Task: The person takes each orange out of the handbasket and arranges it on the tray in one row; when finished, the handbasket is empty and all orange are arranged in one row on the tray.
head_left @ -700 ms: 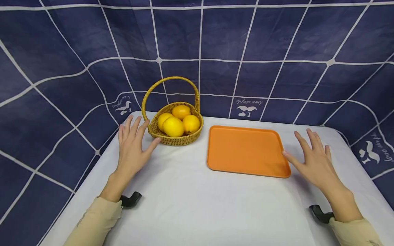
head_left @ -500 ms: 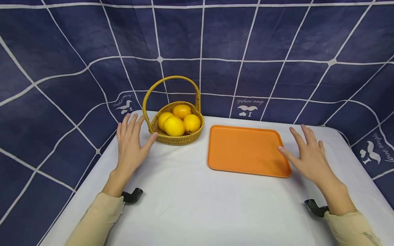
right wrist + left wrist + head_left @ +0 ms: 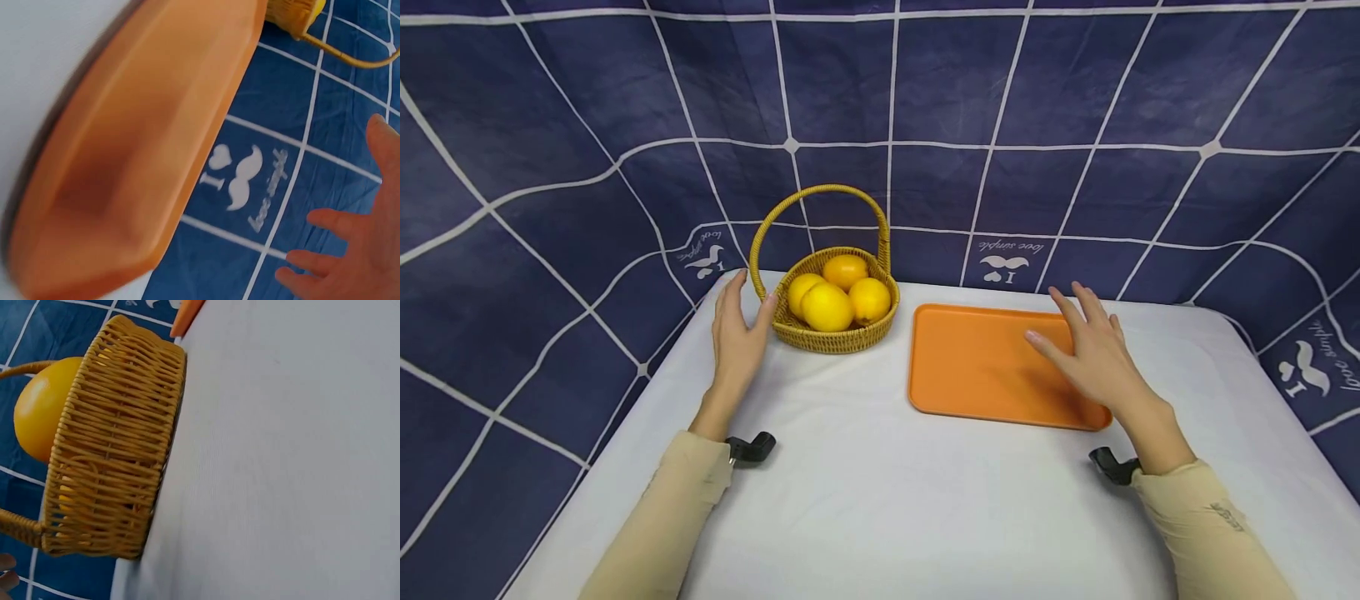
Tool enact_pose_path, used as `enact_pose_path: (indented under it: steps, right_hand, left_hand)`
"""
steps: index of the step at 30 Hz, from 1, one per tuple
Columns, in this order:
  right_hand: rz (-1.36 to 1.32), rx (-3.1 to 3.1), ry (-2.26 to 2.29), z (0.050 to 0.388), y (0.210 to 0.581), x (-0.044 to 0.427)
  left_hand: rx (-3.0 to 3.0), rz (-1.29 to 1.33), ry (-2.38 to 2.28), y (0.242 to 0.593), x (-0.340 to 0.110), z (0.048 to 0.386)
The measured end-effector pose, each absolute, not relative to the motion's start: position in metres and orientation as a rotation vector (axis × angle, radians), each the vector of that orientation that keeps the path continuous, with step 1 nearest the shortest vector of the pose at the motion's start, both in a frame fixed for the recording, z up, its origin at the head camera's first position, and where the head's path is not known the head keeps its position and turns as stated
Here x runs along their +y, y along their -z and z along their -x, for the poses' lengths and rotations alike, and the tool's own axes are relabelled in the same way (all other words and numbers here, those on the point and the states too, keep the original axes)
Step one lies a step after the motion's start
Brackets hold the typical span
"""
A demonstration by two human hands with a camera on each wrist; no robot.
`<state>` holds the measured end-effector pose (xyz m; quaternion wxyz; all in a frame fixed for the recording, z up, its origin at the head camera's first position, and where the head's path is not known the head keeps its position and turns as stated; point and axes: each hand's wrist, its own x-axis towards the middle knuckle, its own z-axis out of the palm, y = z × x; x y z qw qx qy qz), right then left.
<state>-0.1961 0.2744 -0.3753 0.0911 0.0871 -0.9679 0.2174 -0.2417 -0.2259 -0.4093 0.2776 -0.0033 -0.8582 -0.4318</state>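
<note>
Fingers (image 3: 339, 223) apart from orange tray (image 3: 140, 140); basket (image 3: 290, 15) at top edge.

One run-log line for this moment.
left hand: beside basket, holds nothing | right hand: above orange tray, holds nothing | yellow fruit: inside basket

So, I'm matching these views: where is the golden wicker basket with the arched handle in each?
Head: the golden wicker basket is slightly left of centre.
Left wrist: the basket fills much of the left side.
Right wrist: the basket is cut off at the top edge, right of centre.
Shared landmark: the orange rectangular tray, just a corner in the left wrist view.
</note>
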Motion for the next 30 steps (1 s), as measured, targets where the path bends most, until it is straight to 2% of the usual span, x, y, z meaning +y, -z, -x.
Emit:
enact_pose_path:
  steps: [11, 23, 30]
  right_hand:
    - [-0.326, -2.842, -0.857, 0.223, 0.368, 0.223]
    - [-0.428, -2.803, -0.991, 0.249, 0.359, 0.161]
    - [-0.507, -2.795, -1.066, 0.260, 0.354, 0.120]
  left_hand:
    - [-2.150, -0.319, 1.589, 0.425, -0.195, 0.270]
    - [-1.959, -0.296, 1.958, 0.450, -0.197, 0.273]
    - [-1.969, -0.242, 1.919, 0.431, -0.187, 0.256]
